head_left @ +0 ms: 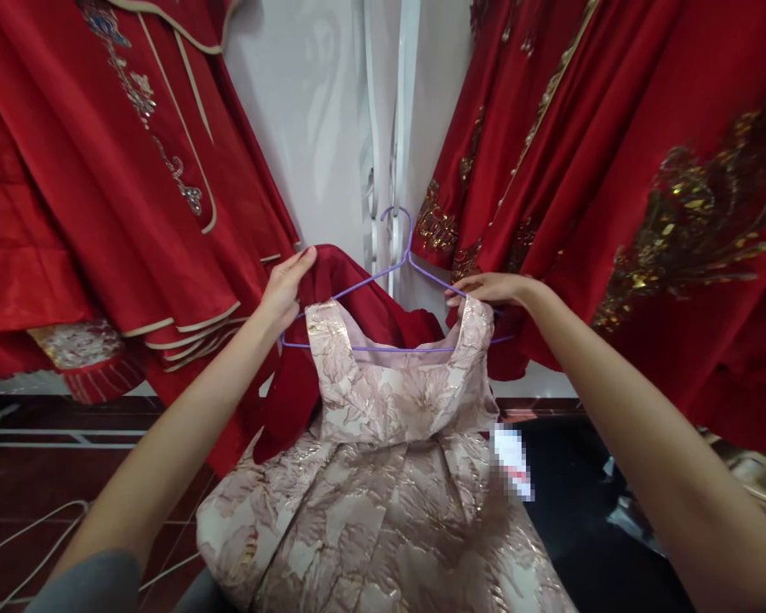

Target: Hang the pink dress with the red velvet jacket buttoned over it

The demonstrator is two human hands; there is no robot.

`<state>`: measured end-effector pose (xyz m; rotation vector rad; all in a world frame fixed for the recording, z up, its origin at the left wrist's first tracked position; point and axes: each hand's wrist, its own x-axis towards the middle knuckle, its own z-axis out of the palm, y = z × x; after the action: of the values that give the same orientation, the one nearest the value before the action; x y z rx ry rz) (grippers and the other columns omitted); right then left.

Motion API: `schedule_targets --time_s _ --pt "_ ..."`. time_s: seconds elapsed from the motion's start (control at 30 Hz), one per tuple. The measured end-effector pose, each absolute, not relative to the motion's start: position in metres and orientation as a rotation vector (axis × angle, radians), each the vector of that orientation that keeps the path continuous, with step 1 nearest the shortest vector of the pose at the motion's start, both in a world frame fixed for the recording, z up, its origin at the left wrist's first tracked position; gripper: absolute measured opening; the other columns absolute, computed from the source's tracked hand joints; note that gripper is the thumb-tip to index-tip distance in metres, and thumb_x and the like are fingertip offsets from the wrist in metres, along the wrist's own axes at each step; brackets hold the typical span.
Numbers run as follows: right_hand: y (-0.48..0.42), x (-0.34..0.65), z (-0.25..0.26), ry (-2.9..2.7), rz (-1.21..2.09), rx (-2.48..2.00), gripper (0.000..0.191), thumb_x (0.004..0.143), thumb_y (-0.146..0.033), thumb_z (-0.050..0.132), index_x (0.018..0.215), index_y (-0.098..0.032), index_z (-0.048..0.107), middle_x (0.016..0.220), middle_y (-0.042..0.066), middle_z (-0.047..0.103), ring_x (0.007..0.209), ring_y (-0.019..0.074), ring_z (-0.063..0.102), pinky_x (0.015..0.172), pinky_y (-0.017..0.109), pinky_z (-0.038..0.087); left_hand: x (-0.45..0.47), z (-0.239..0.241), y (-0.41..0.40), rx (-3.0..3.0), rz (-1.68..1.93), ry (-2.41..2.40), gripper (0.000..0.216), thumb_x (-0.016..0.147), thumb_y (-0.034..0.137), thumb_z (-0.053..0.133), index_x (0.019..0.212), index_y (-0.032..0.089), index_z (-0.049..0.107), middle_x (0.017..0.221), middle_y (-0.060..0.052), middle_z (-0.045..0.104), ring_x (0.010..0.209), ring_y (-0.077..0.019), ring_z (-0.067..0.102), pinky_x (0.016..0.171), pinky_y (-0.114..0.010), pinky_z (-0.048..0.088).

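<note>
A pale pink dress (408,400) with a raised floral pattern and gold sheen hangs on a thin purple hanger (374,277). My left hand (286,288) is closed on a dark red garment (351,285) beside the hanger's left end. That red cloth lies behind the dress's neckline, and part of it drops at the left armhole. My right hand (491,288) is at the hanger's right arm, just above the dress strap, its fingers bent over the purple wire. Its thumb is hidden. The hanger's hook stands in front of a pale door edge.
Red embroidered garments (185,213) hang at the left, and more red clothing (549,170) with gold trim hangs at the right. White cabinet doors (300,111) stand behind. A white cable (31,545) lies on the dark red floor; a black surface (574,511) is at the lower right.
</note>
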<state>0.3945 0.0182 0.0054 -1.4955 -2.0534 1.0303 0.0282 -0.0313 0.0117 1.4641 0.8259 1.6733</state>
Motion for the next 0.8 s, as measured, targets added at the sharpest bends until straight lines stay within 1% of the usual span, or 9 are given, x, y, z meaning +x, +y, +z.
schedule_targets --time_s 0.1,0.2,0.3,0.4,0.5,0.6,0.7,0.8 --pt "0.030 0.378 0.001 -2.239 0.966 -1.492 0.035 0.055 -0.045 0.082 0.083 -0.026 0.075 0.081 0.002 0.073 0.076 0.0228 0.066 0.070 0.033 0.053 0.024 0.007 -0.022 1.381 1.634 0.802 0.042 0.079 0.047 0.066 0.108 0.017 0.068 0.110 -0.009 0.071 0.106 -0.0227 0.065 0.096 -0.034 0.051" --pt "0.036 0.356 0.002 -2.251 1.012 -1.341 0.039 0.057 -0.052 0.079 0.087 -0.027 0.075 0.095 0.002 0.073 0.088 0.0233 0.065 0.077 0.034 0.053 0.022 0.008 -0.018 1.439 1.383 0.806 0.036 0.078 0.039 0.070 0.104 0.015 0.070 0.103 -0.009 0.073 0.097 -0.0227 0.069 0.092 -0.032 0.054" --pt "0.032 0.333 0.008 -2.250 1.125 -1.350 0.045 0.059 -0.056 0.078 0.093 -0.027 0.073 0.103 0.003 0.071 0.090 0.0220 0.064 0.079 0.035 0.053 0.022 0.009 -0.018 1.493 1.162 0.812 0.032 0.077 0.036 0.071 0.101 0.014 0.071 0.099 -0.009 0.074 0.091 -0.0228 0.070 0.089 -0.033 0.055" --pt "0.023 0.316 0.014 -2.375 1.231 -1.473 0.044 0.055 -0.054 0.081 0.086 -0.025 0.073 0.099 0.005 0.071 0.090 0.0217 0.063 0.080 0.034 0.051 0.021 0.007 -0.017 1.482 1.182 0.789 0.031 0.077 0.038 0.071 0.099 0.015 0.072 0.099 -0.008 0.074 0.091 -0.0217 0.070 0.089 -0.031 0.054" --pt "0.016 0.312 0.016 -2.393 1.335 -1.489 0.043 0.053 -0.050 0.083 0.086 -0.026 0.073 0.100 0.003 0.070 0.091 0.0208 0.062 0.078 0.032 0.051 0.019 0.004 -0.014 1.468 1.249 0.782 0.031 0.076 0.039 0.071 0.096 0.015 0.073 0.099 -0.008 0.074 0.091 -0.0220 0.070 0.090 -0.031 0.054" --pt "0.014 0.313 0.011 -2.329 1.480 -1.380 0.042 0.055 -0.047 0.083 0.089 -0.026 0.071 0.099 0.003 0.070 0.090 0.0194 0.063 0.078 0.030 0.052 0.018 0.002 -0.012 1.491 1.219 0.799 0.033 0.077 0.041 0.070 0.096 0.015 0.073 0.099 -0.008 0.074 0.092 -0.0231 0.070 0.089 -0.032 0.054" --pt "0.014 0.312 0.006 -2.259 1.523 -1.366 0.042 0.058 -0.046 0.081 0.093 -0.026 0.068 0.097 0.003 0.069 0.088 0.0185 0.064 0.076 0.031 0.053 0.016 0.001 -0.011 1.516 1.112 0.822 0.033 0.077 0.042 0.070 0.098 0.016 0.073 0.098 -0.009 0.074 0.092 -0.0232 0.070 0.089 -0.033 0.054" --pt "0.012 0.309 0.004 -2.293 1.578 -1.332 0.039 0.059 -0.045 0.080 0.089 -0.025 0.067 0.094 0.002 0.068 0.088 0.0177 0.063 0.076 0.031 0.053 0.015 0.001 -0.011 1.518 1.075 0.819 0.033 0.077 0.042 0.070 0.098 0.017 0.073 0.095 -0.008 0.075 0.090 -0.0225 0.070 0.090 -0.034 0.053"
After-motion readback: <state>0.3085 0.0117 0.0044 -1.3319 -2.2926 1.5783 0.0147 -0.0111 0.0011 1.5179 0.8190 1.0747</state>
